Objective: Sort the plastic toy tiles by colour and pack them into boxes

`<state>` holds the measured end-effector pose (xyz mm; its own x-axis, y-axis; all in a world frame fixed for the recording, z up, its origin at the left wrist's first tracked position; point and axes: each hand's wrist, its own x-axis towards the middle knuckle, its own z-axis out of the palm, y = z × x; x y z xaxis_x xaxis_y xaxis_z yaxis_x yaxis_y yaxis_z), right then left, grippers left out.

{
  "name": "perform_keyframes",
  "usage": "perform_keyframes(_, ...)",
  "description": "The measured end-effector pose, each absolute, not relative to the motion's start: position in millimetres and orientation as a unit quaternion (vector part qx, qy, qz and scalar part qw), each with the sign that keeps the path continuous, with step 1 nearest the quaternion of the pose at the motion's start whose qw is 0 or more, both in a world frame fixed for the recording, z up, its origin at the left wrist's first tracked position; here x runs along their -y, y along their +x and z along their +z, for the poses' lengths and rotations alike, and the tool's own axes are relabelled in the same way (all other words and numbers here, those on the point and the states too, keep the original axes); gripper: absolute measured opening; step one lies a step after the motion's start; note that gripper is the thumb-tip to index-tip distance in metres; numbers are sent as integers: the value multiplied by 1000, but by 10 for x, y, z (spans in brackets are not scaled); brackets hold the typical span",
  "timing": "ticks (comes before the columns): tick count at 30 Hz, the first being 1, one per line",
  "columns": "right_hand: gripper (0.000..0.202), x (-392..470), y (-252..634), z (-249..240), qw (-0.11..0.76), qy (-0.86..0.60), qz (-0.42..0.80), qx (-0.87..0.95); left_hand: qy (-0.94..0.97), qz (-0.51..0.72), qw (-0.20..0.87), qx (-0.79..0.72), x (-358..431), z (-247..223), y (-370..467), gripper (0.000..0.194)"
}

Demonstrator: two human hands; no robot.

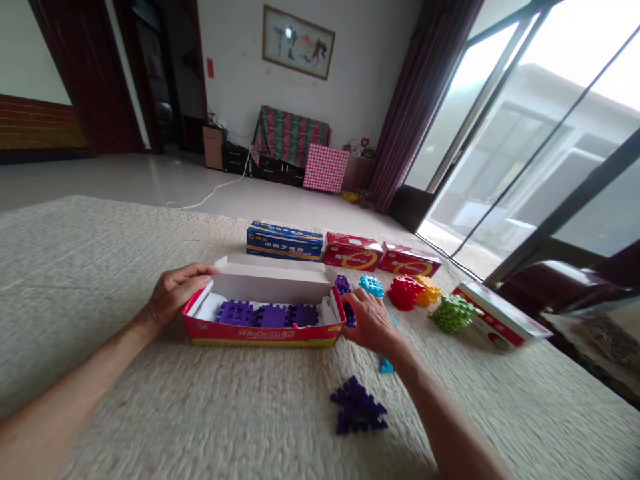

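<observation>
An open red cardboard box [265, 335] with a white lining sits in front of me, its lid flap [273, 269] raised at the back. Inside lie several purple interlocking plastic pieces [270, 316] in a row. My left hand [181, 291] is closed on the box's left end. At the right end my right hand [369, 321] grips the box wall, fingers bent. More purple pieces [342, 285] show right beside that hand, partly hidden. A pile of purple pieces [357, 407] lies nearer to me. Blue pieces [387, 365] are partly covered by my right forearm.
Behind stand a blue box [285, 241] and two red boxes [353, 251]. To the right lie light-blue [371, 287], red [404, 292], yellow [429, 291] and green pieces [453, 314], with a red-and-white box [503, 320] beyond. Everything rests on a beige quilted cover [125, 413].
</observation>
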<state>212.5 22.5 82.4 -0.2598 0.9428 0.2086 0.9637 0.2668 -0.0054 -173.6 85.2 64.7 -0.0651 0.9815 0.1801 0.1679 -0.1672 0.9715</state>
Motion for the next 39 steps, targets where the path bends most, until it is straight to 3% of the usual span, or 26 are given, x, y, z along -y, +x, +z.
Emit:
perform_keyframes(9,22,-263,2094,813,85,-579,-50,809,596,476,408,-502,-853,734,-1740,35)
perform_keyframes(19,13,-264,2068,875,73,-528,-49,845,571,480,469,-473,-785,661,-1791,39)
perform_keyframes(23,16,-252,2064,834,81,-531,-81,839,560,492,476,-467,-752,721,-1760,33)
perform_keyframes(27,33,-292,2228,856,95,-547,-97,826,556,494,480,-465,-718,751,-1747,30)
perform_keyframes(32,41,-272,2498,1132,170,-563,-117,800,552,497,474,-472,-692,753,-1733,31)
perform_keyframes(39,42,-118,2187,1406,253,-487,-38,835,564,497,471,-462,-704,713,-1759,29)
